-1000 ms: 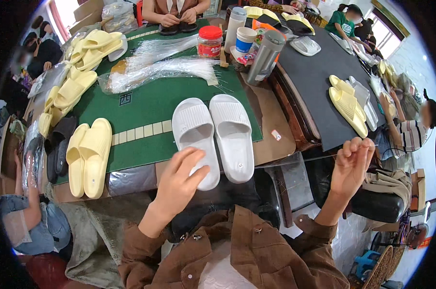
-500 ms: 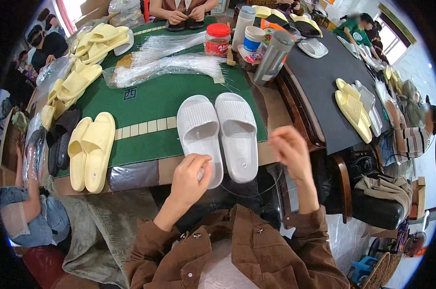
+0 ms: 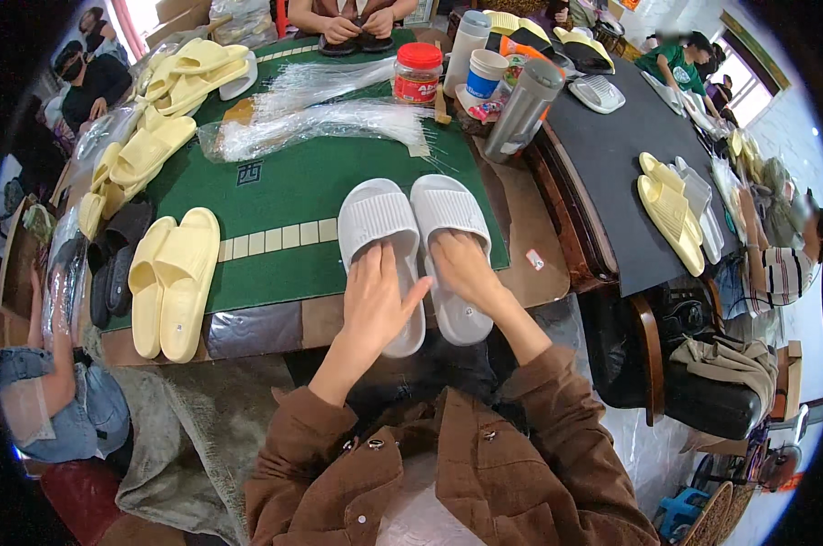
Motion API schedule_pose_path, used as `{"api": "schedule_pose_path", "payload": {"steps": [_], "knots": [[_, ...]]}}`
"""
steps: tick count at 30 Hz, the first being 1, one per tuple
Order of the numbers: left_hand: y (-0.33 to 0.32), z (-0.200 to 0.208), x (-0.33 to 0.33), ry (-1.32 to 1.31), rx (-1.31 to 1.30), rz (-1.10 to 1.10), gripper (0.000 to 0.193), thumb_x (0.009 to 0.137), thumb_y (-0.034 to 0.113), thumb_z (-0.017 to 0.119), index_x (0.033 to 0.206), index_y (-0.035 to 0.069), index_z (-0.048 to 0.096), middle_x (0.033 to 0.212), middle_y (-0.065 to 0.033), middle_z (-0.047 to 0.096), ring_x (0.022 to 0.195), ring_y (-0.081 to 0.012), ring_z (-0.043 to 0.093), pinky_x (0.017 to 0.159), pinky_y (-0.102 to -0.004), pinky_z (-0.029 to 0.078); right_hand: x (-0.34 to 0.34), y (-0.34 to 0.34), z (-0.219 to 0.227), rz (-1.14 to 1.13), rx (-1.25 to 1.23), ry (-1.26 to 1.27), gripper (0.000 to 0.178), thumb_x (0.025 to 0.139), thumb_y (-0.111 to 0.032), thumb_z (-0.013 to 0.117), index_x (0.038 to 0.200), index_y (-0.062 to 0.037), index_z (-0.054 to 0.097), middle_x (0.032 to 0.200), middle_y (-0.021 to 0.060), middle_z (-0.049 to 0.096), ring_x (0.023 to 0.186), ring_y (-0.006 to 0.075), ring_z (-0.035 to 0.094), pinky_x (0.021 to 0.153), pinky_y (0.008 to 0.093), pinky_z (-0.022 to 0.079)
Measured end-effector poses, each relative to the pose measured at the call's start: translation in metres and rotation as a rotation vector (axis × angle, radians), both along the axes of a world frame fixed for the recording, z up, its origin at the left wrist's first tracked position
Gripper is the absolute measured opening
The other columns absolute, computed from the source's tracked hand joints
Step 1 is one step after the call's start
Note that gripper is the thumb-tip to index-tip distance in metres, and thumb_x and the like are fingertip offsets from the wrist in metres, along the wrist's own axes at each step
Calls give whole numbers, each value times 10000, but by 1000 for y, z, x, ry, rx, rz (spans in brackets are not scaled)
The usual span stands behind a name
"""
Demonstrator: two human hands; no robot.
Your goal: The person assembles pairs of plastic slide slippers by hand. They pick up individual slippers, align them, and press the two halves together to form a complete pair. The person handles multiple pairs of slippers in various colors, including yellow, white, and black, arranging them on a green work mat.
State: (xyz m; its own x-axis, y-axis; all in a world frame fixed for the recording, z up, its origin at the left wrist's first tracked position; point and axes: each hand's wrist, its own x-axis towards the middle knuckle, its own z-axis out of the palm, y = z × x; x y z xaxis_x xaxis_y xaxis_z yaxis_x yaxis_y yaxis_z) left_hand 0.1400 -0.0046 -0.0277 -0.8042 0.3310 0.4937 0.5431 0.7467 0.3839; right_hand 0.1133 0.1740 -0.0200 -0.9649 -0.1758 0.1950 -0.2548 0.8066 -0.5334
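While both hands [image 3: 420,282] rest flat, white slippers [image 3: 416,246] overhang the table edge [image 3: 275,323].

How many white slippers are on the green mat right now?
2: one white slipper under the left hand, the other beside it under the right hand.

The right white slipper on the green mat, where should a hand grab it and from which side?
Probably the heel end of the right white slipper, from the near table edge. The heel overhangs toward the person, the strap faces up, and the right hand rests on its footbed.
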Motion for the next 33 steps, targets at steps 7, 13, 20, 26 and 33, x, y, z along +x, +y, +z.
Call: {"api": "schedule_pose_path", "payload": {"steps": [7, 13, 20, 26, 33], "knots": [[21, 14, -32, -415, -85, -5, 950, 660, 496, 765, 1289, -120, 406, 1258, -299, 493, 1192, -435, 466, 1037, -486, 332, -25, -7, -13, -52, -16, -135, 334, 869, -203, 424, 854, 66, 622, 930, 280, 638, 867, 441, 602, 805, 488, 442], [35, -1, -43, -418, 17, 52, 687, 700, 365, 724, 1165, -100, 527, 1117, -312, 578, 1067, -434, 560, 976, -509, 392, -26, -11, -8, -168, -147, -328, 417, 891, -255, 396, 929, 91, 625, 937, 308, 633, 902, 431, 613, 831, 462, 445], [38, -10, -40, -197, -3, 106, 468, 767, 237, 639, 1089, -95, 566, 1095, -312, 583, 1012, -453, 564, 919, -528, 417, 4, -11, -6, -49, -99, 163, 268, 882, -146, 492, 902, 70, 649, 880, 292, 639, 858, 435, 628, 782, 467, 487], [38, -2, -38, -396, 63, 90, 367, 803, 278, 608, 841, -83, 661, 921, -285, 637, 936, -431, 597, 907, -486, 437, 4, 3, 41, -93, -344, 123, 185, 877, -144, 584, 937, 3, 678, 836, 180, 676, 757, 298, 678, 694, 364, 525], [39, -12, -40, -169, 35, 141, 400, 797, 343, 615, 842, -51, 667, 906, -276, 651, 900, -402, 622, 869, -502, 431, -109, 6, 37, -173, -488, -155, 231, 846, -130, 611, 984, 43, 676, 791, 135, 696, 601, 185, 660, 577, 315, 524]]}}
